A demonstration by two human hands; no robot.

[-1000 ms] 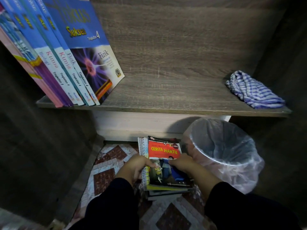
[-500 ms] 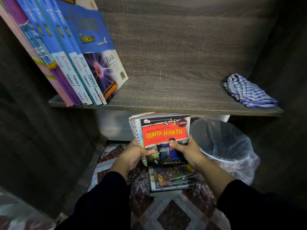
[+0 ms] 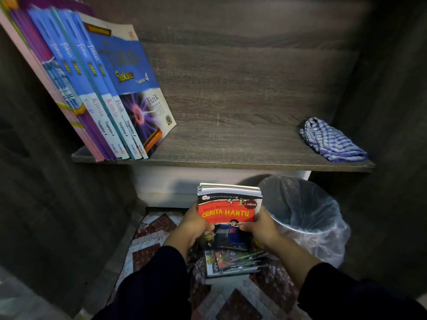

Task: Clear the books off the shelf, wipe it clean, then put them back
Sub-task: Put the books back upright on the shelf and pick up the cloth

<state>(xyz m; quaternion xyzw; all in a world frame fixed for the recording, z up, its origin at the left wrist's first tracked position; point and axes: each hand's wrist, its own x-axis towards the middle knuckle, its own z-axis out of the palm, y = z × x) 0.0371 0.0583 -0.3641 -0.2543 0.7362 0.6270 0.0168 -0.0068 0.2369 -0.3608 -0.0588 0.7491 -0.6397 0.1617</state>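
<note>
I hold a small bundle of books, topped by the red "Cerita Hantu" book (image 3: 227,212), upright below the wooden shelf (image 3: 242,155). My left hand (image 3: 196,227) grips its left edge and my right hand (image 3: 262,227) grips its right edge. Beneath them a short stack of books (image 3: 235,262) lies on the tiled floor. Several blue and purple textbooks (image 3: 104,88) lean to the left at the shelf's left end. A blue-striped cloth (image 3: 330,140) lies crumpled at the shelf's right end.
A bin lined with a clear plastic bag (image 3: 305,215) stands on the floor just right of my hands. Dark cabinet walls (image 3: 46,204) close in on both sides. The shelf's front edge is directly above the held books.
I lifted the top books off the floor stack and raised them upright toward the shelf. The view tilted up a little.
</note>
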